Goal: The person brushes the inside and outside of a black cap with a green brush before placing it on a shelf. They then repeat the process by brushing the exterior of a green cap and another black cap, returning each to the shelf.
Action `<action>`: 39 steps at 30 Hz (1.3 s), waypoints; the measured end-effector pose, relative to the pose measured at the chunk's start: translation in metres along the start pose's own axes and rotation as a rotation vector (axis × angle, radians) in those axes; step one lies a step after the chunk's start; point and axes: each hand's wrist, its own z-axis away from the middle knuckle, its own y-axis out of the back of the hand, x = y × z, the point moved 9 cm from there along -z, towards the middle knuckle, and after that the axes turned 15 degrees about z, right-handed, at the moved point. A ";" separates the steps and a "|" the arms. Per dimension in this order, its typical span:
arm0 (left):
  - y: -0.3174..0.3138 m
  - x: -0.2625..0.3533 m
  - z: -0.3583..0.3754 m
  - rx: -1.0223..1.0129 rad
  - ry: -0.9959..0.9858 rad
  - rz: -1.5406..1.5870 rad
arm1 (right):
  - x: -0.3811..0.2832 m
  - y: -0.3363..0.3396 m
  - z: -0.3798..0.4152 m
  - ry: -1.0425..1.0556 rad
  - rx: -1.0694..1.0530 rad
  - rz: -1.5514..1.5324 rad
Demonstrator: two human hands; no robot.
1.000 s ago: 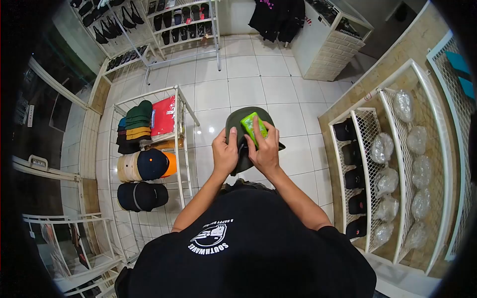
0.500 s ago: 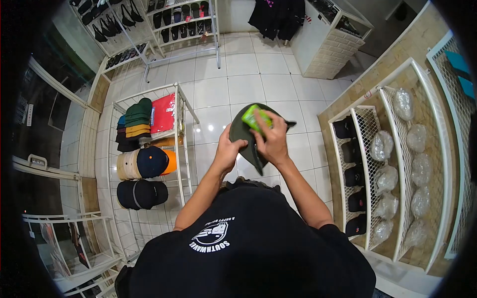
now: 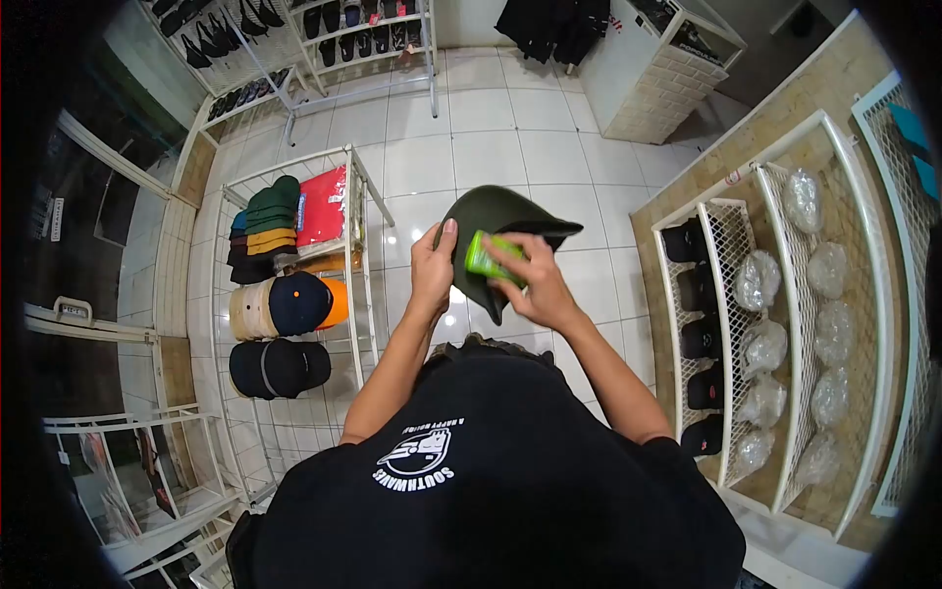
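Observation:
A dark olive-green hat (image 3: 500,208) is held up in front of my body, its brim coming to a point at the right. My left hand (image 3: 432,270) grips the hat's left edge, thumb on the near face and the other fingers behind. In my right hand (image 3: 542,285) is a bright green, palm-sized block (image 3: 483,257), pinched between thumb and fingers. The block lies over the middle of the hat, slightly blurred by motion. Its underside is hidden against the hat.
To the left, a white wire rack (image 3: 355,196) bears stacked caps (image 3: 299,302) and a red packet (image 3: 322,208). Wall shelves (image 3: 785,393) on the right carry dark caps and plastic-wrapped bundles (image 3: 758,280). Further off are a counter (image 3: 648,93) and a shoe rack (image 3: 432,59).
The hat has tilted, its pointed brim shifting slightly lower. My right hand has moved the green block down and left across it. My left hand has shifted a little left and up.

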 end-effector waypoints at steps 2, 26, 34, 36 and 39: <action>-0.001 0.003 -0.001 0.011 -0.048 -0.046 | -0.001 0.004 -0.001 -0.074 0.106 0.031; 0.011 0.008 0.004 0.058 -0.023 -0.057 | -0.022 -0.005 0.004 0.088 -0.055 -0.038; 0.021 0.014 -0.001 0.094 -0.066 -0.076 | -0.032 -0.014 0.016 0.065 -0.196 -0.151; 0.018 0.016 0.002 0.078 -0.081 -0.107 | -0.018 -0.009 0.015 0.066 -0.172 -0.070; 0.003 -0.002 0.015 0.024 -0.005 -0.192 | 0.005 0.003 -0.011 -0.064 0.016 0.164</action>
